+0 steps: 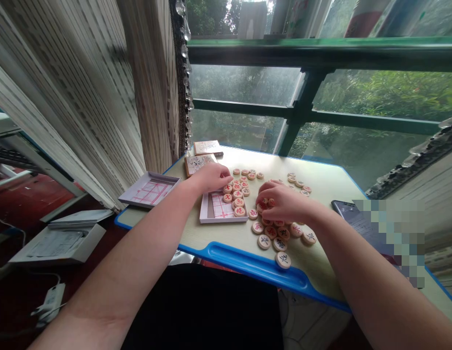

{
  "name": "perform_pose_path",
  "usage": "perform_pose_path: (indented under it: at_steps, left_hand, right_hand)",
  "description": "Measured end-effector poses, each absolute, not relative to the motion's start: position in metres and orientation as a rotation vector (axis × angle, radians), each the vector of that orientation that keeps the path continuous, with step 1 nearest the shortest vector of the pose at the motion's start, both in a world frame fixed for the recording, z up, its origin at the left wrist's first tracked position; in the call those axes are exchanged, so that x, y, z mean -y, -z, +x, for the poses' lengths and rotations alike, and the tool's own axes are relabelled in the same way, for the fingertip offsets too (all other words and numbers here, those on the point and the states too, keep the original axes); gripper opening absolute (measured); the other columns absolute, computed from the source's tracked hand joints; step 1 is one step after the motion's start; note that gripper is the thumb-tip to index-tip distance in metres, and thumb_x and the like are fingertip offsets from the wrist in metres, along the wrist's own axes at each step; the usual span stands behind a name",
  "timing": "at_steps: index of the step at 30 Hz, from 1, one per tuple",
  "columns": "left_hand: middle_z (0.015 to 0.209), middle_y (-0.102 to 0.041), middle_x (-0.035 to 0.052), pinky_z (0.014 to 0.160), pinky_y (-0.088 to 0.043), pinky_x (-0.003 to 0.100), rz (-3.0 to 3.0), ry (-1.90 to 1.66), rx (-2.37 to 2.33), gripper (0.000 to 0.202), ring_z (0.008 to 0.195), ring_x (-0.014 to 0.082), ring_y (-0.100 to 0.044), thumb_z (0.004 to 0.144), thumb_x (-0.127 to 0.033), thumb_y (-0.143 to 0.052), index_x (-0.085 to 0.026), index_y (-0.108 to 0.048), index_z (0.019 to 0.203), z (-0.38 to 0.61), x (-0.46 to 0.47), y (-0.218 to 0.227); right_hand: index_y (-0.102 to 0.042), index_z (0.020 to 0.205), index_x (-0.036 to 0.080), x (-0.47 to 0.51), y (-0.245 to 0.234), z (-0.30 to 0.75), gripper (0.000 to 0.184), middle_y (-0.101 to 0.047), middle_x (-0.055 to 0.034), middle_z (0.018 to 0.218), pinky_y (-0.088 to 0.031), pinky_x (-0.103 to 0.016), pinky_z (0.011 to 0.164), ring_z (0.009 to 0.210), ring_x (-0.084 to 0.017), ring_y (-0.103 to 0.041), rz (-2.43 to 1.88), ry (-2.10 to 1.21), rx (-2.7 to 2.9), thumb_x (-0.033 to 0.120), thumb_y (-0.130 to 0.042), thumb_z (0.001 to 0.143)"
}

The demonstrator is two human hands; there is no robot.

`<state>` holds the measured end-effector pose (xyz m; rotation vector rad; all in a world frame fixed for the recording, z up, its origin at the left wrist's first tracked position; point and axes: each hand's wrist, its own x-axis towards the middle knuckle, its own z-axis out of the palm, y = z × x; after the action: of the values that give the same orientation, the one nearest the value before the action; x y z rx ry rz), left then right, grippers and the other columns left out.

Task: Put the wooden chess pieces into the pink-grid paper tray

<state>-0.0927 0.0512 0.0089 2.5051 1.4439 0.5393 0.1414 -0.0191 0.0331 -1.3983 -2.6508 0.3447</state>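
Round wooden chess pieces (pixel 269 232) with red and black characters lie scattered on a pale desk (pixel 328 184). A shallow white box (pixel 218 210) with a red grid inside sits near the middle and holds several pieces at its right side. My left hand (pixel 211 176) rests at the box's far edge, fingers curled down onto pieces there. My right hand (pixel 282 200) is cupped over a cluster of pieces just right of the box, fingers closed around some of them.
The box's lid (pixel 150 189) lies at the desk's left corner. Two patterned flat boxes (pixel 202 155) sit at the far left by the window. A phone (pixel 348 210) lies at the right. The desk has a blue front rim (pixel 247 262). Papers lie on the floor at left.
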Motion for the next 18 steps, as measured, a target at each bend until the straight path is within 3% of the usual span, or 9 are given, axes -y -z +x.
perform_pose_path:
  at_steps: [12,18]
  left_hand:
    - [0.085,-0.071,0.0064,0.069,-0.042,0.029,2.550,-0.546,-1.439,0.038,0.078,0.0188,-0.060,0.081,-0.045,-0.047,-0.017,-0.072,0.088,-0.0917,-0.0504,-0.0108]
    - [0.087,-0.070,0.0065,0.078,-0.042,0.031,2.626,-0.637,-1.433,0.037,0.086,0.0205,-0.059,0.082,-0.045,-0.048,-0.017,-0.072,0.086,-0.0899,-0.0477,-0.0161]
  right_hand:
    - [-0.072,0.066,0.022,0.0203,-0.0327,0.1401,0.008,-0.066,-0.0075,0.096,-0.048,-0.040,0.082,0.095,-0.028,-0.057,-1.422,-0.230,2.673,0.029,-0.068,0.064]
    - [-0.072,0.078,0.020,0.0182,-0.0347,0.1362,0.014,-0.063,-0.0074,0.101,-0.049,-0.036,0.083,0.091,-0.023,-0.060,-1.429,-0.347,2.426,0.029,-0.064,0.070]
